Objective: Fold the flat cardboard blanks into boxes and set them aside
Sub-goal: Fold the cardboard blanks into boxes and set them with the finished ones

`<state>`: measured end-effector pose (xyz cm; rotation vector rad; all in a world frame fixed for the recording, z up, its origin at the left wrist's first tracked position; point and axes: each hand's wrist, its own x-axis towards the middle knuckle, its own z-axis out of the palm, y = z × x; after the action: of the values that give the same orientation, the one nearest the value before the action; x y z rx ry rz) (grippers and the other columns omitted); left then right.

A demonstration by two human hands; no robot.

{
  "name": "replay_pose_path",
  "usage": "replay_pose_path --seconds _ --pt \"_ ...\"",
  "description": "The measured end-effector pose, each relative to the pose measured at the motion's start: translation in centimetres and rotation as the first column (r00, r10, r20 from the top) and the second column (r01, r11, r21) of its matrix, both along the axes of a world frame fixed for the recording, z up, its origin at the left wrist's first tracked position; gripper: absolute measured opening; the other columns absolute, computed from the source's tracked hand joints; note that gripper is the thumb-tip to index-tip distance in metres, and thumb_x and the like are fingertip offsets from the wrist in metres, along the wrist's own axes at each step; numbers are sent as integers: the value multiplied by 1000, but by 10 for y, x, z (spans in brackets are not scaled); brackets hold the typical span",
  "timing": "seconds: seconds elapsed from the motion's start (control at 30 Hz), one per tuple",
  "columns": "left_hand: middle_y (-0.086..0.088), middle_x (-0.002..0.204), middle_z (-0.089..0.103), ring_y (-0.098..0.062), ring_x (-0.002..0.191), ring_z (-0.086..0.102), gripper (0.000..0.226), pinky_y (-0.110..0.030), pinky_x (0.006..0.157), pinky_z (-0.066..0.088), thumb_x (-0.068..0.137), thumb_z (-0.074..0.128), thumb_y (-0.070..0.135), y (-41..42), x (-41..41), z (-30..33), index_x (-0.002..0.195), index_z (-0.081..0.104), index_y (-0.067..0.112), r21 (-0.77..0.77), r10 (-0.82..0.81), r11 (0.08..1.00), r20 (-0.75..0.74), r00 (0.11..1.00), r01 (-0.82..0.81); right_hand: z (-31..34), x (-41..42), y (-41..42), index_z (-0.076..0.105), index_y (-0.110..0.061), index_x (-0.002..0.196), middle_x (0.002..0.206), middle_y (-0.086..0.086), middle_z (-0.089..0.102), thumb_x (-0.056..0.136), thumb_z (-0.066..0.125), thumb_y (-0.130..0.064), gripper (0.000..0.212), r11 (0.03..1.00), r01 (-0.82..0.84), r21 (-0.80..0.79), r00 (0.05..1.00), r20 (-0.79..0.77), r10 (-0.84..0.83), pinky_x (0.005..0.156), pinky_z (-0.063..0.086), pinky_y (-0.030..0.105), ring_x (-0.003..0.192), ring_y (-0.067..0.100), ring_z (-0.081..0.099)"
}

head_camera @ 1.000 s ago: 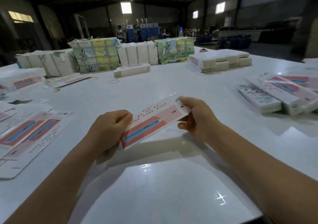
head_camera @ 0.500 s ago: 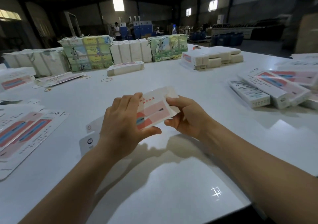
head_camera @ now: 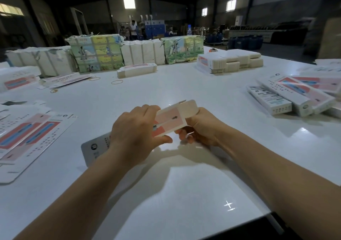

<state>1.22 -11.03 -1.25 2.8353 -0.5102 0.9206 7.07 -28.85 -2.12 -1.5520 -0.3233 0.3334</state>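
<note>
From the head camera: both hands are up over the glossy white table (head_camera: 184,92) with one pink-and-white printed cardboard blank (head_camera: 170,120) held between them, lifted clear of the surface. The left hand (head_camera: 134,138) wraps over the blank's near end, fingers curled across the top and thumb pinching underneath. The right hand (head_camera: 200,126) grips the far end from below, right where a plain white end flap (head_camera: 188,107) stands bent upward. By the look of it, this is mid-fold: the sleeve is being opened and that end closed. Next comes tucking the flap in without crushing the thin walls, then the other end. Well off to the right of the grip, finished white boxes (head_camera: 287,99) wait; to the left lie more flat printed blanks (head_camera: 31,131).
</note>
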Motion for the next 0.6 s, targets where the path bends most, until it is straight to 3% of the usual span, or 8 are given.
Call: replay_pose_path --seconds 0.13,0.23,0.27,0.33,0.37,0.43,0.53,0.6 --pt "-8 93 69 -30 65 60 63 -31 50 47 63 79 53 1 -1 3 105 60 11 -45 40 998 16 999 -39 5 -2 -2 67 -1 102 63 7 62 81 52 -11 28 999 -44 31 999 -17 45 40 40 22 50 15 57" --pt "-5 99 68 -29 69 59 61 -31 54 47 68 73 58 6 0 6 108 56 15 -159 122 980 5 992 -120 9 -3 -1 59 -5 111 77 12 64 91 52 -21 27 976 161 148 986 27 -167 44 47 27 55 19 61" --pt "-4 102 67 -29 72 59 62 -31 57 47 69 70 60 9 1 7 110 55 17 -189 156 970 -10 988 -155 7 -4 0 56 -10 111 83 11 64 93 51 -20 21 942 298 153 939 133 -319 47 50 30 59 19 63" --pt "-3 106 65 -29 77 59 66 -34 61 49 71 64 64 16 4 6 118 52 18 -226 198 953 -36 980 -201 3 -8 3 53 -19 108 93 4 62 94 50 -11 16 823 550 142 698 463 -546 60 54 32 74 14 63" --pt "-3 108 65 -29 80 59 69 -34 62 49 71 62 66 18 6 6 121 50 19 -236 207 949 -38 978 -210 0 -11 6 55 -18 107 99 1 60 92 51 -7 18 794 588 153 581 604 -546 67 54 30 82 11 61" --pt "-3 112 64 -29 83 60 75 -34 63 49 70 55 70 20 7 4 126 48 20 -247 212 945 -37 977 -214 -5 -15 14 65 -10 103 111 1 55 89 55 -3 19 809 578 105 477 761 -440 80 51 24 98 10 56" --pt "-4 115 62 -26 85 59 79 -35 64 52 69 50 72 18 10 0 129 46 21 -250 210 944 -56 976 -217 -11 -18 23 68 -8 114 128 2 53 90 56 -3 27 830 557 -24 533 777 -335 99 37 20 120 14 45" --pt "-3 116 61 -22 83 55 82 -35 66 53 67 46 74 17 11 -1 130 45 21 -258 190 944 -85 978 -206 -10 -20 25 66 -14 120 134 -3 50 92 56 -6 30 852 521 -54 600 733 -321 101 25 8 126 8 36"
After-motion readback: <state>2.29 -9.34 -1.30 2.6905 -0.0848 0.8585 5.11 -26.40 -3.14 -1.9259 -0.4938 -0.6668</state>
